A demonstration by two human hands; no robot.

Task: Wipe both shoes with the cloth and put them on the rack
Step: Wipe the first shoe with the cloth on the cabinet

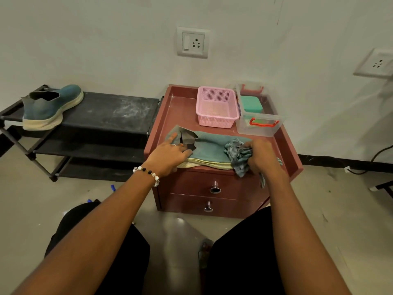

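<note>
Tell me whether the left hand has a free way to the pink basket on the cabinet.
Probably yes. The left hand rests on the shoe, and the pink basket stands just behind that shoe with nothing between them; the hand would only need to let go first.

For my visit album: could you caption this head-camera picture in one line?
Left hand steadies a teal shoe on the cabinet while the right hand grips a cloth; its pair sits on the rack.
</note>
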